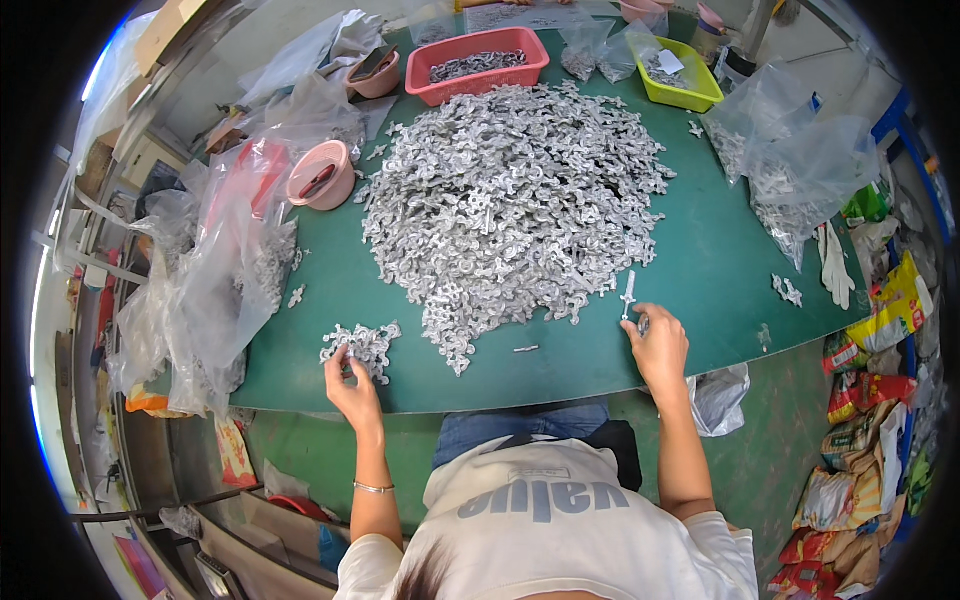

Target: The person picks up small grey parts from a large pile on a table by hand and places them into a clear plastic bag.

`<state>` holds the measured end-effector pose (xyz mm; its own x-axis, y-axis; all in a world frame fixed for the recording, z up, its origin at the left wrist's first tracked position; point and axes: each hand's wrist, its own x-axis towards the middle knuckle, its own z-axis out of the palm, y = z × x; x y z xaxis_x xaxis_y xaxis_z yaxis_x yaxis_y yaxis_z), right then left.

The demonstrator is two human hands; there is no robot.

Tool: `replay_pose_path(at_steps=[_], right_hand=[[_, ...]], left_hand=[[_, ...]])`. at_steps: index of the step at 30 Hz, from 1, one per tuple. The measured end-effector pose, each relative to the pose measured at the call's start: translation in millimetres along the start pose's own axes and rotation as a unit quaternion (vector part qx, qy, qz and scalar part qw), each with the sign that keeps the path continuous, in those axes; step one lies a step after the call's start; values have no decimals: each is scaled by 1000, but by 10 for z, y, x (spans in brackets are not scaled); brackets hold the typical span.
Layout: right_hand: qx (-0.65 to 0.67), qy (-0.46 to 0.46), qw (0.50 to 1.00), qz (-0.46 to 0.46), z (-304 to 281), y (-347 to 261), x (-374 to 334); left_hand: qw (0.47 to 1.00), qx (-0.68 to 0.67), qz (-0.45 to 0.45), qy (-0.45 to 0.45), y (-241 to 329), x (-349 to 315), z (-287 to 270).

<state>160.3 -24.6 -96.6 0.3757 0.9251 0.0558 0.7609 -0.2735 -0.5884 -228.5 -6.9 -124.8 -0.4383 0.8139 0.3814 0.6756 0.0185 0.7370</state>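
Head view, stock on hand at my station.

Item 1: single metal piece (628,293), silver, slim and cross-shaped. My right hand (655,345) has its fingers (636,330) pinched shut on the lower end, the rest standing up clear of the surface, just beside the near edge of the big heap. Judged light, stiff, hard-edged, probably a little slick; best taken by the narrow shank between thumb and forefinger, as now. Not fragile.

Item 2: small cluster of the same pieces (365,343), lying flat to my left near the front edge. My left hand (350,390) rests on its near side, fingers curled onto the pieces; whether they are clamped on one I cannot tell.

Item 3: large heap of metal pieces (515,195), centre of the surface, loosely tangled; pieces likely snag on each other when lifted.

Item 4: green surface (720,270), smooth, flat, stray pieces scattered on it.

Item 5: red basket (478,62) and yellow-green tray (685,85) at the far edge, both holding more pieces. Two pink bowls (322,175) to the left.

Item 6: clear plastic bags (215,270) at left and right, part filled. White glove (835,265) at the right edge.

Room: cramped workshop, green floor, coloured packets piled at right.
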Motion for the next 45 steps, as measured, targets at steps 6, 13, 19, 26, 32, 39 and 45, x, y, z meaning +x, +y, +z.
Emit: replay_pose_path(at_steps=[6, 13, 19, 26, 32, 39, 45], right_hand=[[-122, -7, 992, -11, 201, 50, 88], [75, 61, 995, 14, 87, 190, 77], [470, -30, 865, 175, 30, 310, -10], [562, -33, 806, 185, 32, 410, -64], [577, -35, 797, 173, 79, 408, -50], [553, -18, 818, 159, -17, 516, 51], [549, -21, 821, 156, -12, 533, 68]], left_hand=[[985, 107, 119, 56, 101, -85, 142], [942, -59, 213, -253, 864, -536, 590], [916, -1, 255, -311, 1060, -684, 937], [809, -372, -198, -410, 1146, -621, 990], [637, -486, -354, -483, 1231, -497, 936], [617, -497, -366, -488, 1313, -422, 893], [633, -469, -358, -501, 1314, -370, 931]])
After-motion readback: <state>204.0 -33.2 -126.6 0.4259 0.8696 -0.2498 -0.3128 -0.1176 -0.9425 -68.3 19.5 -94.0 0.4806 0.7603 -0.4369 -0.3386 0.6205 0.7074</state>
